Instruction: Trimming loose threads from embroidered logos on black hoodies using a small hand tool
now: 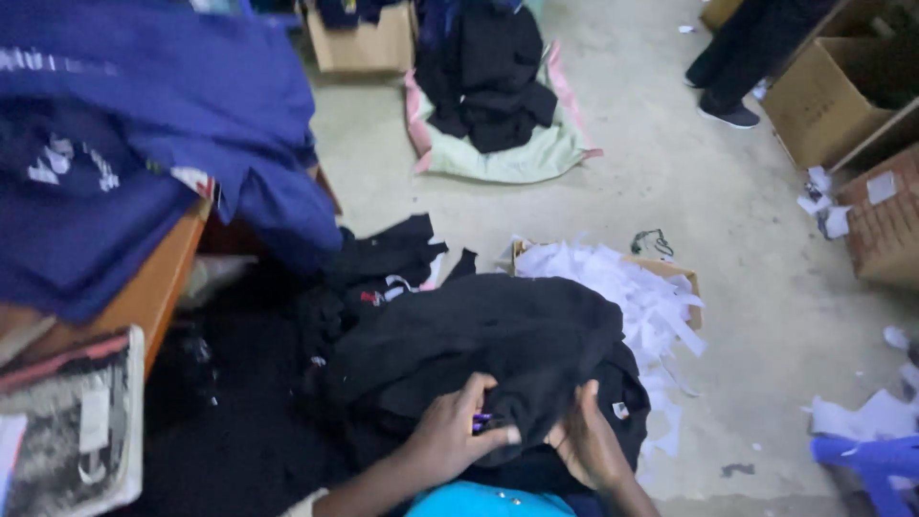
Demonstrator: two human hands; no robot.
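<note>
A black garment (479, 335) lies bunched over my lap at the bottom centre. My left hand (455, 431) pinches a fold of it, and a small purple tool (481, 420) shows between its fingers. My right hand (589, 445) presses flat against the same fold from the right, with a small white label (620, 410) just beyond it. More black garments (378, 263) are heaped past the one I hold.
Blue garments (163, 124) drape over a wooden table (158, 282) at the left. A cardboard box of white paper strips (632, 287) stands to the right. Farther off lie black clothes on a pale sack (507, 153), cardboard boxes (833, 91) and another person's legs (737, 57).
</note>
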